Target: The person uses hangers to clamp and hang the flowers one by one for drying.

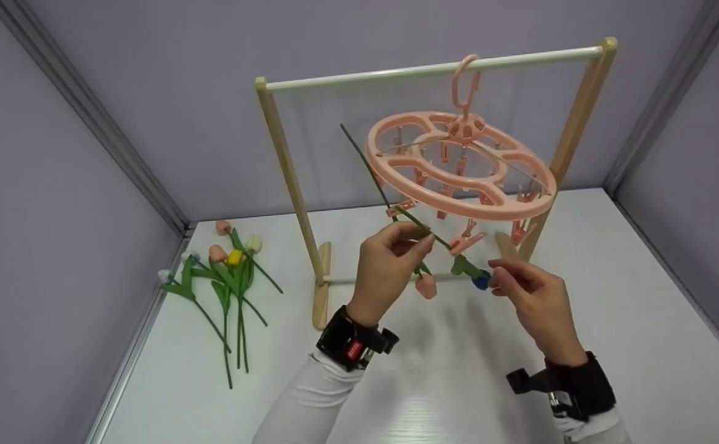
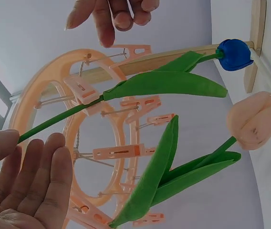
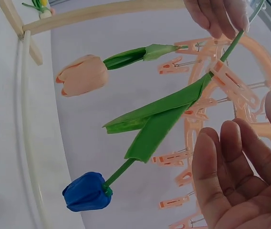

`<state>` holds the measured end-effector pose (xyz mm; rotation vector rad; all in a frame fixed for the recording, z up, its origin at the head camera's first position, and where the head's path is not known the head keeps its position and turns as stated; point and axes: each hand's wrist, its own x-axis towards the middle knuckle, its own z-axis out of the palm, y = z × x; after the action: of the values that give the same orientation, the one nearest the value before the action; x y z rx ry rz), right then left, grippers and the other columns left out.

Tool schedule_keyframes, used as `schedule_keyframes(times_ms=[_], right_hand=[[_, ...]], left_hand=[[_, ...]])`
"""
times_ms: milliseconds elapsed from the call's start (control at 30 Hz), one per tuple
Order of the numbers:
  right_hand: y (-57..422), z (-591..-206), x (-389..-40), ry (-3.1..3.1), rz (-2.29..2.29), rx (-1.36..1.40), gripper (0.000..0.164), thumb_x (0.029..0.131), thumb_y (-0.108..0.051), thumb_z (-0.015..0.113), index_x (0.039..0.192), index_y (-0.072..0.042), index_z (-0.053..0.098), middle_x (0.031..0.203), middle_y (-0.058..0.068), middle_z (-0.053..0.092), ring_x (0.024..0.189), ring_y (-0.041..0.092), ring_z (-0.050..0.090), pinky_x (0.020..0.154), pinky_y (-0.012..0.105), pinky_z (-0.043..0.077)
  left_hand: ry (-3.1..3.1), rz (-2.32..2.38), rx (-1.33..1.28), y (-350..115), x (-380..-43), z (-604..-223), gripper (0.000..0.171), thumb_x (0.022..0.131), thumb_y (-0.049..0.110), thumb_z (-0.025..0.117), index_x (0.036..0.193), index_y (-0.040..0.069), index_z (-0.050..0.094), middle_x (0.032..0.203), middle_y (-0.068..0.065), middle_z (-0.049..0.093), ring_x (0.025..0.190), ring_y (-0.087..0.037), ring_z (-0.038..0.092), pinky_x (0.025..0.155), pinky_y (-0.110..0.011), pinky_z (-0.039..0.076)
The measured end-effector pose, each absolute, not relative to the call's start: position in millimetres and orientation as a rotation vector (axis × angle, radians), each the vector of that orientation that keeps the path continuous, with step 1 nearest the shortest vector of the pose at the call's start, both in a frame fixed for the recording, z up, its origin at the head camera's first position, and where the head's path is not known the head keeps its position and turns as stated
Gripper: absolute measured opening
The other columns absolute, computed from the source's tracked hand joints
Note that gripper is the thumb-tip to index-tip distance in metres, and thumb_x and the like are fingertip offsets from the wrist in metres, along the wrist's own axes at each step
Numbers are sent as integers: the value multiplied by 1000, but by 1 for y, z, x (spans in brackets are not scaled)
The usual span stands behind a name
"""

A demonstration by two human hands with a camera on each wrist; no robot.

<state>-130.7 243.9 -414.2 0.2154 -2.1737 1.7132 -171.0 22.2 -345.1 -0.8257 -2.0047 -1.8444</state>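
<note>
An artificial blue tulip [image 1: 481, 280] hangs at a slant under the front of a round pink clip hanger [image 1: 452, 203]. My left hand [image 1: 387, 265] pinches its green stem near the end. In the right wrist view, a pink clip [image 3: 235, 86] bites the stem just above the leaves. My right hand [image 1: 535, 302] is close to the flower in the head view; the right wrist view shows its fingers [image 3: 207, 171] spread, holding nothing, beside the clip. A pink tulip [image 2: 255, 120] hangs from another clip to the left, flower downward.
A wooden stand with a white top bar [image 1: 365, 75] carries the hanger by its hook [image 1: 465, 80]. More clips [image 1: 523, 231] dangle around the ring. Several loose tulips [image 1: 234, 258], pink, yellow and white among them, lie on the white table [image 1: 168, 382] at the left.
</note>
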Motion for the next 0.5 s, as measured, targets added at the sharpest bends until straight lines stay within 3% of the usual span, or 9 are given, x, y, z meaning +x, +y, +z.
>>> schedule_keyframes(times_ms=[233,500], right_hand=[[242,-412,-116,-2207,1668,190,29,91,-20,58,107,4,63,89,13,65,79,19,63,71,29,53],[245,-425,-106,-2231,1660,136,25,91,-21,58,106,-1,64,88,17,63,79,24,62,69,30,53]], left_hand=[[-2024,-1827,-795,16,-168,-348,17,85,8,65,100,-1,65,91,-11,65,77,-22,63,69,-32,53],[-2078,-1847,-710,0,-163,-371,16,85,9,65,101,3,66,92,-8,65,77,-20,63,69,-31,52]])
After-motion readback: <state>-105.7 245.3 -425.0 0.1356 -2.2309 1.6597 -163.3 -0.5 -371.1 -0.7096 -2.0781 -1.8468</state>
